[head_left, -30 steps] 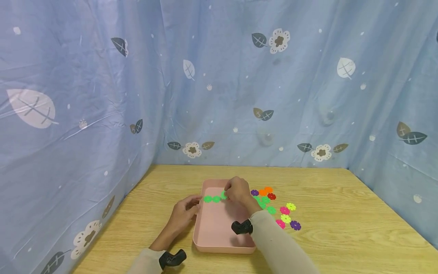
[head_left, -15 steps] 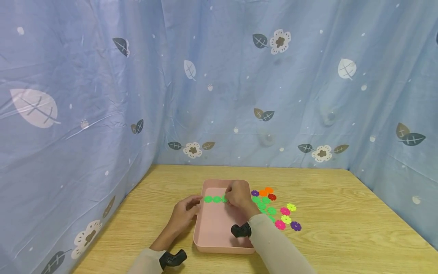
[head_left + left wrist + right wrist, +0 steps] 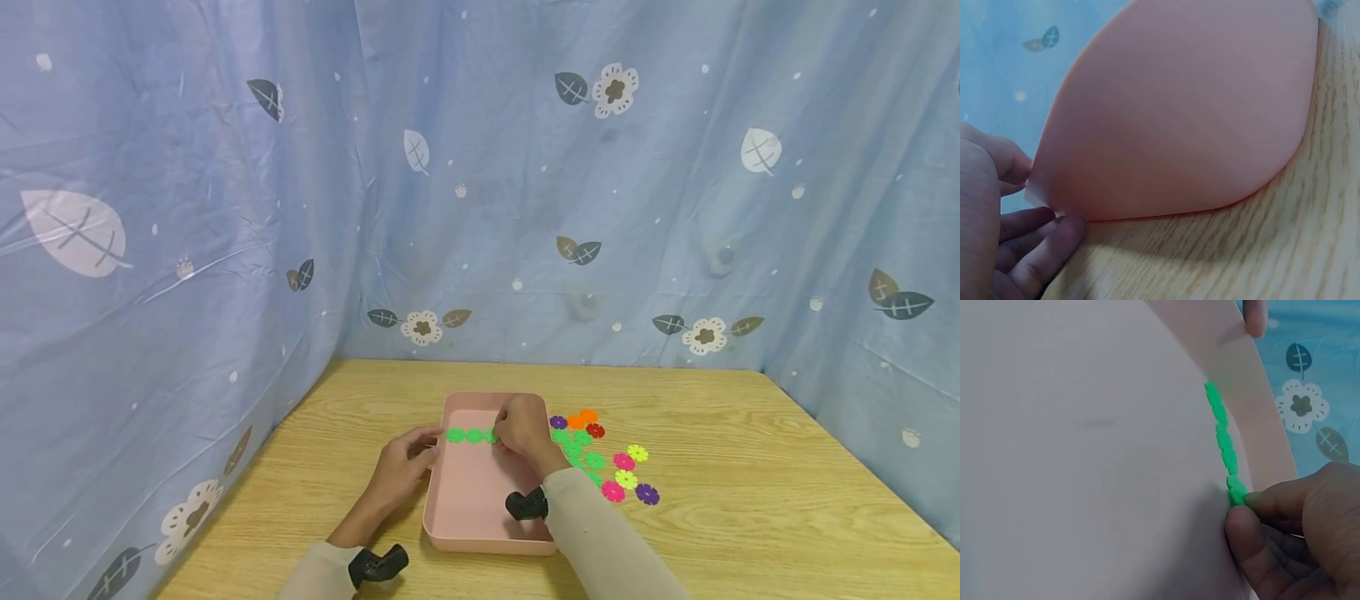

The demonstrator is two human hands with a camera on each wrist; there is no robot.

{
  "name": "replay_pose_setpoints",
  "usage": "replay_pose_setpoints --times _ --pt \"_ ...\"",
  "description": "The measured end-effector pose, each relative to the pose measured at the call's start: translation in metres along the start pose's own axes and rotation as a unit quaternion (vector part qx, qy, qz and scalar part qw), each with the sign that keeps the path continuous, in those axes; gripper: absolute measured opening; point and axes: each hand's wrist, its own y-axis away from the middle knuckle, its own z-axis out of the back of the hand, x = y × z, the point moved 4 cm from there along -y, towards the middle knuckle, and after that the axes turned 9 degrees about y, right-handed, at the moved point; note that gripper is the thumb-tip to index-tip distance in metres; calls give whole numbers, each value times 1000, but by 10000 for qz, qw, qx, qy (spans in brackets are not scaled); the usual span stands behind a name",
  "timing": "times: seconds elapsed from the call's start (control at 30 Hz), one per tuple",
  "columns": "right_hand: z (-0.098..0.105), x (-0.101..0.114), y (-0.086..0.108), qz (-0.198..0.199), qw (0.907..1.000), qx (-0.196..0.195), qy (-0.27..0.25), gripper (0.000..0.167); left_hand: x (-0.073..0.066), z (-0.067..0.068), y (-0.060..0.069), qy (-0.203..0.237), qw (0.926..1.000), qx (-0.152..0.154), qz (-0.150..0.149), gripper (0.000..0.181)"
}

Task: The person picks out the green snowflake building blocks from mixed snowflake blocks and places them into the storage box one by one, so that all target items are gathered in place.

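Observation:
A pink rectangular tray [image 3: 476,508] lies on the table. Across its far part runs a row of green snowflake discs [image 3: 465,435], which looks like a thin edge-on strip in the right wrist view. My right hand [image 3: 523,427] reaches into the tray and pinches the right-most green snowflake disc [image 3: 1237,491] between thumb and finger, at the end of the row. Fingers hide part of that disc. My left hand [image 3: 405,463] rests against the tray's left side; in the left wrist view its fingertips [image 3: 1071,230] touch the outer wall near the rim and base.
Right of the tray lie loose snowflake discs: several green ones [image 3: 595,460], orange [image 3: 588,416], red [image 3: 596,431], purple [image 3: 648,494], pink [image 3: 613,492] and yellow [image 3: 637,453]. A blue patterned curtain [image 3: 517,208] hangs behind and beside the wooden table [image 3: 750,500].
My right hand has lowered slightly toward the tray floor, bringing the right-most green disc level with the row. My left hand has stayed at the tray's left side.

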Motion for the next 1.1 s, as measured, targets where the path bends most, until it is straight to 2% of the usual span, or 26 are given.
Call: replay_pose_setpoints --times 0.1,0.2,0.43,0.53,0.7,0.83,0.97,1.1 --pt "0 0 0 -14 10000 -53 41 28 8 1 -3 6 10000 17 -1 35" --pt "1 0 0 -15 9999 -93 112 29 8 1 -4 15 10000 15 -7 35" --pt "1 1 1 12 9996 -95 253 30 -18 -2 7 208 9997 128 -99 35" --pt "2 2 2 17 9996 -100 268 30 -23 -1 9 274 9994 198 -114 34" --pt "2 4 3 15 9992 -68 394 32 -9 0 3 252 9995 175 69 35" --pt "2 5 3 -11 9987 15 506 33 7 2 -4 205 9997 148 50 35" --pt "2 5 3 18 9984 1 564 32 11 4 -5 190 9996 188 15 35" --pt "1 5 3 88 9985 -93 541 32 9 4 -4 138 9996 225 -20 34"
